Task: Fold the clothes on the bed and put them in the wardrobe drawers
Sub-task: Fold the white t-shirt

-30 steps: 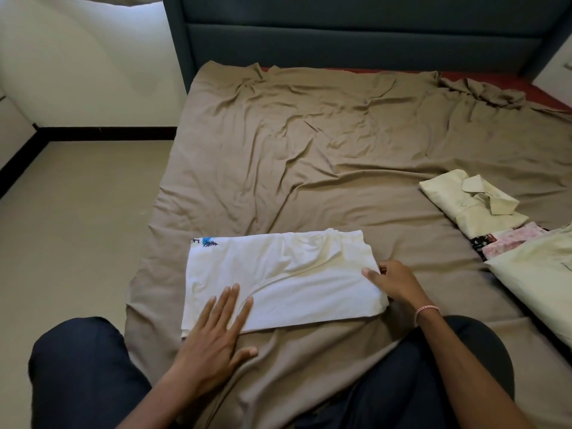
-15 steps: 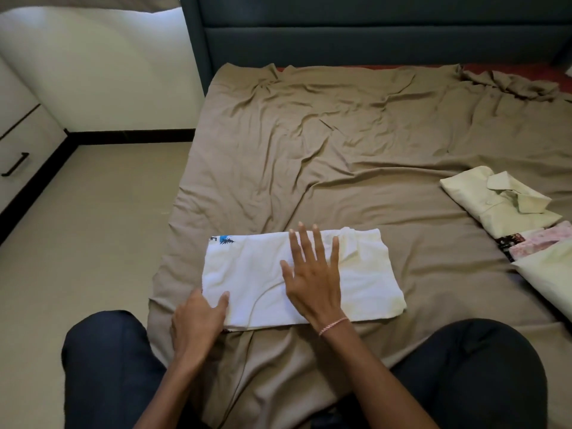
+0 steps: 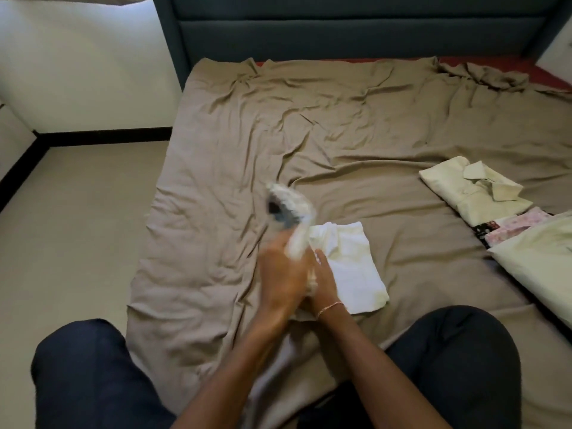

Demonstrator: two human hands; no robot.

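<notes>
A white t-shirt [image 3: 353,270] lies on the brown bed sheet [image 3: 309,134] in front of my knees. My left hand [image 3: 280,280] grips its left half, lifted and swung over towards the right, blurred by motion, with a dark print showing on the raised end. My right hand [image 3: 323,281] lies flat on the middle of the shirt, at the fold line, fingers straight. The shirt's right half stays flat on the sheet.
At the right edge of the bed lie a folded pale yellow collared shirt [image 3: 470,188], a pink patterned garment [image 3: 513,227] and another pale folded piece [image 3: 538,261]. A dark headboard [image 3: 340,26] stands behind. Beige floor [image 3: 77,227] lies to the left.
My left hand has taken the shirt's left edge and lifted it up and over to the right. My right hand stayed pressed on the shirt's middle. The camera turned slightly.
</notes>
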